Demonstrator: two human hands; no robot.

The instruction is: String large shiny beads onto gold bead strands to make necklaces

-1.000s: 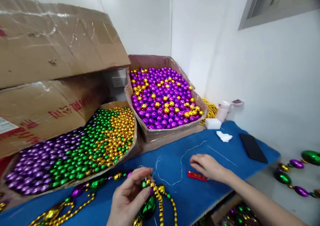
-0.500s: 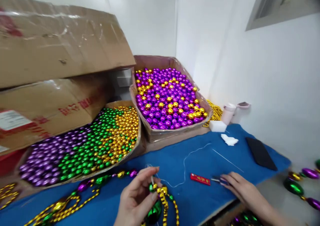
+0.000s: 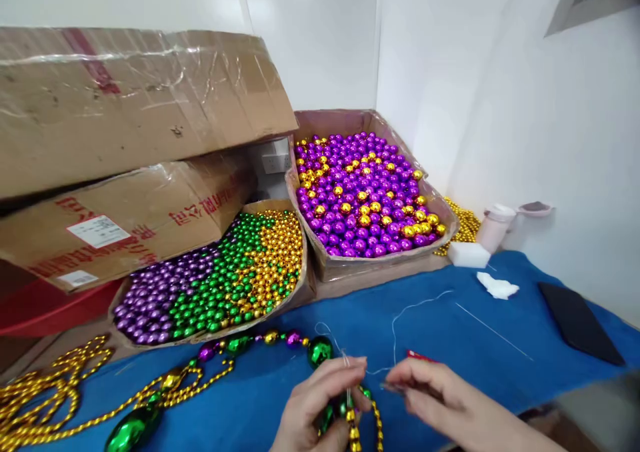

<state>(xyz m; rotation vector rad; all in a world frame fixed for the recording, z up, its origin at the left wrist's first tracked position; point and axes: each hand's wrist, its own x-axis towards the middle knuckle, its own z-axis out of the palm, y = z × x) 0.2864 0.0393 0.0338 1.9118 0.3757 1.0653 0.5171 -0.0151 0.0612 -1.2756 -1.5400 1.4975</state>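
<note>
My left hand (image 3: pixel 315 409) is closed around a string of green and gold beads (image 3: pixel 354 432). A thin white thread (image 3: pixel 394 332) loops up from its fingertips and trails across the blue cloth (image 3: pixel 345 309). Just to its right, my right hand (image 3: pixel 440 395) is pinched on a small metal-tipped tool (image 3: pixel 393 387), mostly hidden by the fingers. Behind those fingers a red packet (image 3: pixel 419 355) shows only in part. More of the bead string, with large green, purple and gold beads (image 3: pixel 239 344), lies left of my left hand.
Cardboard boxes hold purple and gold beads (image 3: pixel 360 205) at the back and purple, green and gold ones (image 3: pixel 230 272) at the left. A large carton (image 3: pixel 140 92) rises above. On the right lie a needle-like rod (image 3: pixel 493 331), white tissue (image 3: pixel 497 285) and a black flat object (image 3: pixel 580 322).
My right hand has lifted the small tool from beside the red packet and brought it left, close to my left hand. The camera view has shifted left.
</note>
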